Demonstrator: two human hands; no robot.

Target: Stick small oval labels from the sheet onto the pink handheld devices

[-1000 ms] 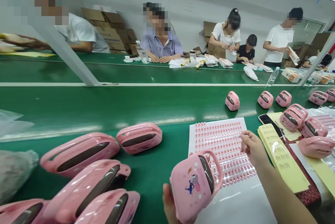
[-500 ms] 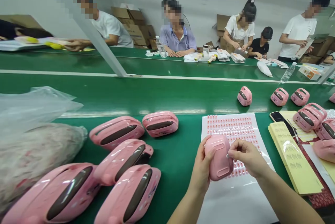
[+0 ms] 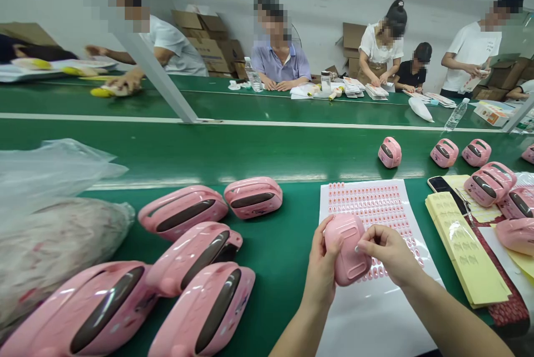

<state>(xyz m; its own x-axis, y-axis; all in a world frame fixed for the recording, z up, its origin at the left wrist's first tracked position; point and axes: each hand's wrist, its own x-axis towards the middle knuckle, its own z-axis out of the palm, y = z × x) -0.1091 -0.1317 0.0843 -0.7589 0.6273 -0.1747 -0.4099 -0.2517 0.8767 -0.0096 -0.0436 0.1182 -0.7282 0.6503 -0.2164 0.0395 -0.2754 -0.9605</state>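
Observation:
My left hand (image 3: 320, 262) is wrapped round a small pink plastic case (image 3: 347, 265), whose plain side with two raised bars faces me. Thumb and forefinger of my right hand (image 3: 386, 254) pinch together against the case's right part; a tiny pale spot shows at the fingertips, too small to name. Beneath both hands lies a white sheet (image 3: 354, 321) bearing rows of small pink oval stickers (image 3: 365, 193). To the left stand several pink cases with handles and dark windows, among them a near case (image 3: 208, 312) and a far case (image 3: 253, 198).
A clear plastic bag (image 3: 70, 246) fills the left side. At right lie yellow sticker sheets (image 3: 463, 251), a phone (image 3: 446, 190) and more pink cases (image 3: 490, 184). Several more stand along the green belt (image 3: 292, 151). A slanted metal post (image 3: 162, 73) rises beyond; several people sit or stand opposite.
My hands and the case stay nearly in place, the right fingertips slightly further left on it. Across the belt, the person at left has moved a hand with a yellow-tipped item onto the green surface.

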